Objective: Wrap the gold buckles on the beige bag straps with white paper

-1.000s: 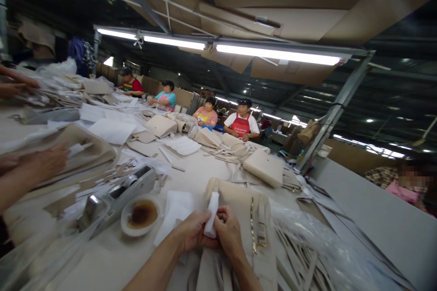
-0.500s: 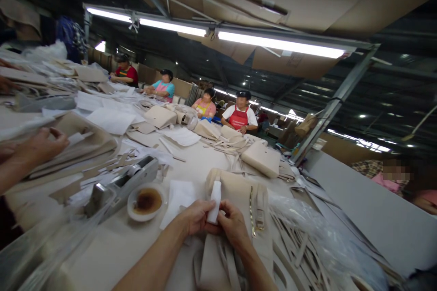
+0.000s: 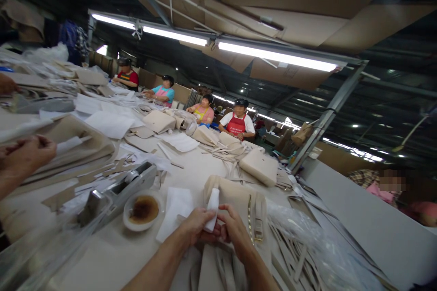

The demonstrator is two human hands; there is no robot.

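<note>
My left hand (image 3: 194, 226) and my right hand (image 3: 232, 229) meet low in the middle of the view, both closed on a small white rolled piece (image 3: 213, 203) that stands up between the fingers. Under and beyond my hands lies a beige handbag (image 3: 235, 195) with a gold chain and strap fittings (image 3: 256, 218). Beige straps run from the bag toward me between my forearms.
A white dish of brown glue (image 3: 143, 210) and a metal tape dispenser (image 3: 118, 191) sit left of my hands. Clear plastic and strap pieces (image 3: 307, 245) pile up on the right. Another person's hand (image 3: 25, 157) works at the left; several seated workers (image 3: 238, 123) are at the far end.
My hands have kept their grip on the white piece and shifted it slightly. The view tilted a little. The hand at the left has drawn back toward the left edge.
</note>
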